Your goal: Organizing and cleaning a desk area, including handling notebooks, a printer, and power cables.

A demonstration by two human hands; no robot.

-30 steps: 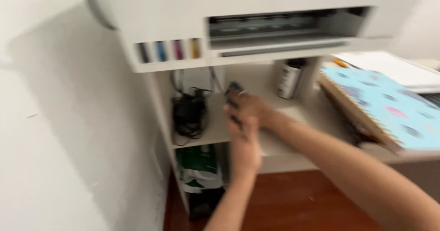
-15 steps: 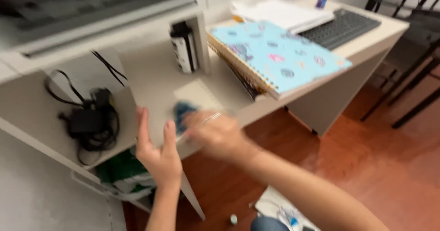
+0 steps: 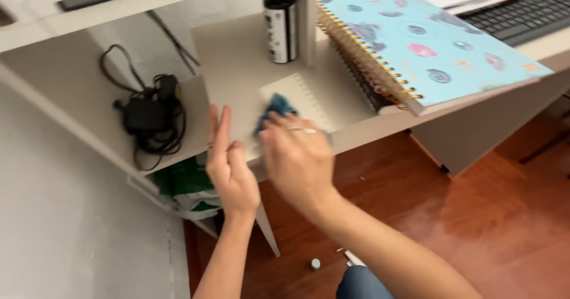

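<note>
My right hand [image 3: 298,156] presses a small blue cloth [image 3: 274,107] onto the white shelf [image 3: 231,61], at its front edge. A ring shows on one finger. My left hand [image 3: 228,167] is held flat and edge-on just left of it, fingers straight, by the shelf's front edge and holding nothing. A small white ribbed pad [image 3: 300,97] lies on the shelf right behind the cloth.
A black power adapter with tangled cable [image 3: 148,118] lies at the shelf's left. A black and white bottle [image 3: 280,23] stands at the back. Spiral notebooks with a light blue cover [image 3: 421,47] overhang the desk, a keyboard [image 3: 522,11] behind. Green bag [image 3: 181,186] below; wood floor.
The view has swung from the printer down to the shelf. My right hand with the cloth has moved along the shelf front, and my left hand stays beside it at the edge.
</note>
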